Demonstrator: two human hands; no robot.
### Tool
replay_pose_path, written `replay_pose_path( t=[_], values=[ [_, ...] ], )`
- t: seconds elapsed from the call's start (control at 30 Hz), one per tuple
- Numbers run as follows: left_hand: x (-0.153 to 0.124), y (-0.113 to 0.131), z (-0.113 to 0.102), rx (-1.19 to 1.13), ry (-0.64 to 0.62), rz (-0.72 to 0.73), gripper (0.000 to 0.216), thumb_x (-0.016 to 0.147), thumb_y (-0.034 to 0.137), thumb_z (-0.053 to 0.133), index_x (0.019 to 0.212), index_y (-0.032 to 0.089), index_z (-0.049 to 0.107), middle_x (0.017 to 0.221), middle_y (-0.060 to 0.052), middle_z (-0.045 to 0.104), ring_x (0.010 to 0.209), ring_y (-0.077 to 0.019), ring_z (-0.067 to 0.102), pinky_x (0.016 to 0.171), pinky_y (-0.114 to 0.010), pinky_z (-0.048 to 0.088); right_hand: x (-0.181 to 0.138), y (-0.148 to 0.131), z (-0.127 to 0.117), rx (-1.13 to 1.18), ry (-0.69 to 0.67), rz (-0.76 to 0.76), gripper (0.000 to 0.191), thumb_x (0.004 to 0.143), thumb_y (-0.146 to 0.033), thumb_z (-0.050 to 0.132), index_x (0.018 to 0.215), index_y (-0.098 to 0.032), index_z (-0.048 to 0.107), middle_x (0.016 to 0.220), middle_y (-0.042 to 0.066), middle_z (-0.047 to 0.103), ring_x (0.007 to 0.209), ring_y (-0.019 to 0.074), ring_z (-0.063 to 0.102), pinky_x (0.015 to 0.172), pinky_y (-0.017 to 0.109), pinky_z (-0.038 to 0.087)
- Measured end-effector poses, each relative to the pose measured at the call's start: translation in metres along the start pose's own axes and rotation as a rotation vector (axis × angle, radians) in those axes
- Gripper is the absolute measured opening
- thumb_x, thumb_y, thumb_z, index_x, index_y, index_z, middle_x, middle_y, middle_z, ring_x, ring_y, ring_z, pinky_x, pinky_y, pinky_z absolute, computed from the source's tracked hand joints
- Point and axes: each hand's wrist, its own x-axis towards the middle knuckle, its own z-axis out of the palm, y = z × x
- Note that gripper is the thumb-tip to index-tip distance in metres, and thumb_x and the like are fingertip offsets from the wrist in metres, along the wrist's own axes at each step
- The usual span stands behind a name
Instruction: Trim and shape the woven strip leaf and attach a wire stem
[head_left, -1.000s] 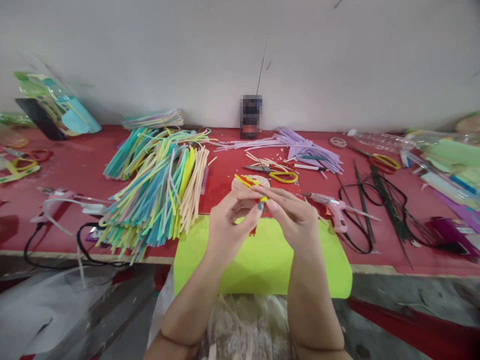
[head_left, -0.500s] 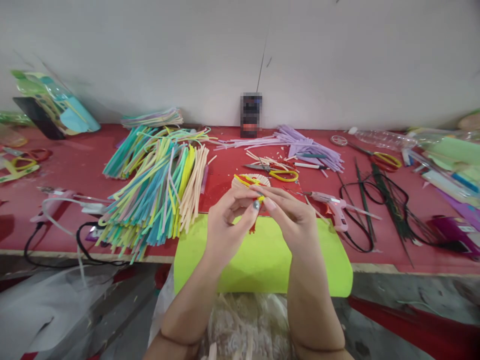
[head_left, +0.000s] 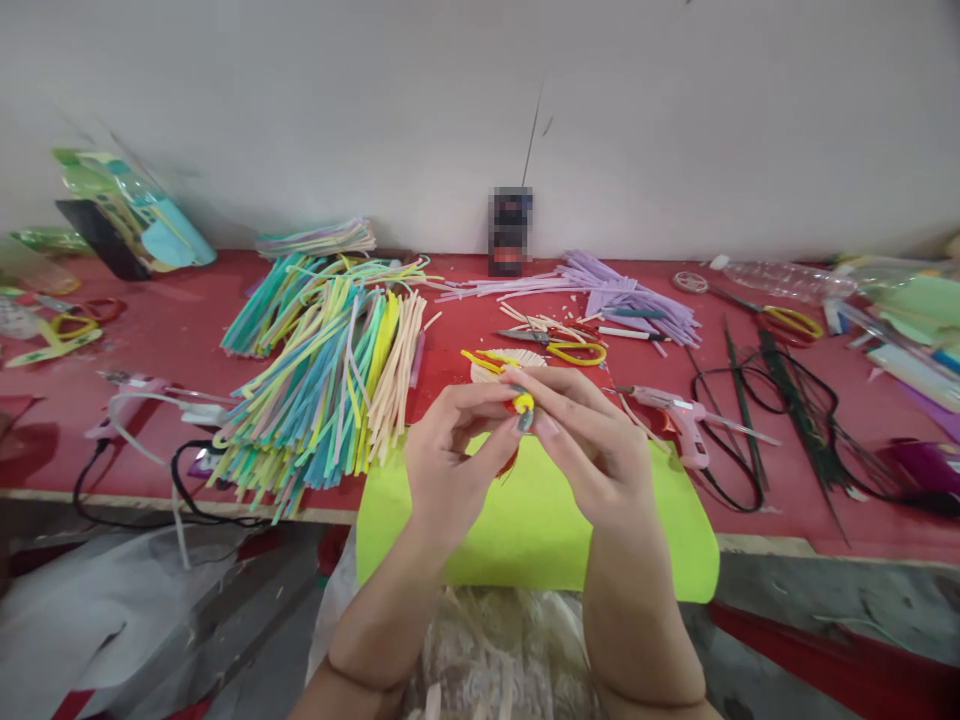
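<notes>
Both hands together over the near edge of the table (head_left: 180, 330), fingertips meeting on one small yellow-and-red piece (head_left: 523, 402). Left hand (head_left: 457, 460) has it pinched between thumb and fingers; right hand (head_left: 600, 455) grips from the other side, thumb low, fingers over the top. Piece sits in the air between the two sets of fingertips, above the far edge of the lime-green mat (head_left: 525, 540). Yellow end faces the wearer, looks rolled or curled; some red shows at its side and more red below, between the thumbs. Can't tell from here if that lower red is joined to it; fingers cover most of the rest.

Handling, my read: next to no weight, soft and fuzzy like the strips (head_left: 322, 400) heaped to the left, probably bendable with a thin wire core. Shouldn't slip. Main risk is crushing or uncurling it, so light pressure. Best hold: fingertip pinch on the sides of the roll, one hand steadying, other shaping; keep off the yellow face.

Close by: round cream pad (head_left: 529, 358) just beyond the fingers, yellow-handled scissors (head_left: 577, 352) behind it, pink glue gun (head_left: 686, 425) lying right of the right hand. Metal tip's near that hand; I'd treat it as hot.
</notes>
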Motion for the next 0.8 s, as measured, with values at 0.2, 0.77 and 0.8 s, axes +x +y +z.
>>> replay_pose_path(
  t=[0.2, 0.77, 0.8],
  values=[
    [0.002, 0.0, -0.002, 0.01, 0.0, 0.009, 0.013, 0.075, 0.024, 0.066, 0.087, 0.02, 0.062, 0.074, 0.002, 0.067, 0.066, -0.0074, 0.065, 0.057, -0.015, 0.053, 0.001, -0.002, 0.004, 0.024, -0.003, -0.017, 0.037, 0.09, -0.021, 0.046, 0.124, -0.029, 0.057, 0.117, 0.005, 0.06, 0.108, 0.0198, 0.057, 0.093, 0.038, 0.048],
    [0.037, -0.055, -0.03, 0.077, -0.145, -0.548, 0.045, 0.081, 0.054, 0.043, 0.088, 0.016, 0.067, 0.077, -0.006, 0.068, 0.073, -0.0172, 0.063, 0.065, -0.028, 0.05, -0.004, 0.034, 0.023, -0.119, -0.049, -0.092, 0.029, 0.086, -0.017, 0.047, 0.107, -0.022, 0.066, 0.111, 0.008, 0.064, 0.105, 0.0192, 0.06, 0.093, 0.038, 0.049],
    [0.04, -0.059, -0.031, 0.125, -0.16, -0.547, 0.044, 0.08, 0.054, 0.046, 0.086, 0.017, 0.068, 0.077, -0.006, 0.068, 0.074, -0.0173, 0.063, 0.067, -0.028, 0.05, -0.006, 0.036, 0.026, -0.128, -0.056, -0.094, 0.028, 0.086, -0.017, 0.047, 0.106, -0.02, 0.067, 0.11, 0.009, 0.064, 0.104, 0.019, 0.06, 0.093, 0.036, 0.049]
  ],
)
